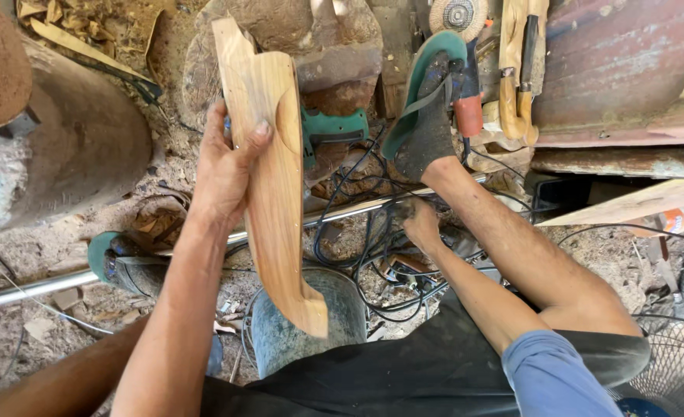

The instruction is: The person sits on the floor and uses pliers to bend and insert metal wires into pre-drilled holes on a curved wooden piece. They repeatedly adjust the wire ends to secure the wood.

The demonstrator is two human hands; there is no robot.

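Seated on a dirt floor strewn with sawdust, beside a big grey log on the left and a rusty sheet on the right. Across the ground, a long steel pipe, running under both legs.

Held up in the middle: a pale carved plank, curved and notched near its top, nearly upright, with its lower end over a grey drum. Clear of the ground and of every tool, near the chest.

Gripped by the left hand at the upper part, fingers wrapped behind one edge and the thumb pressed on the face. Right hand down low, well apart from the plank, buried in a tangle of black cords by the pipe; fingers hidden there, so cannot tell whether closed on anything.

Beyond the cords, a foot in a green sandal, propped beside a red grinder. Just behind the plank, a green drill.

Step in hand, by the look of it: holding the shaped piece aside one-handed while feeling for something among the cords. Next move likely calls for a steady left grip, since the plank hangs unsupported, and for drawing the right hand free without snagging a cord.
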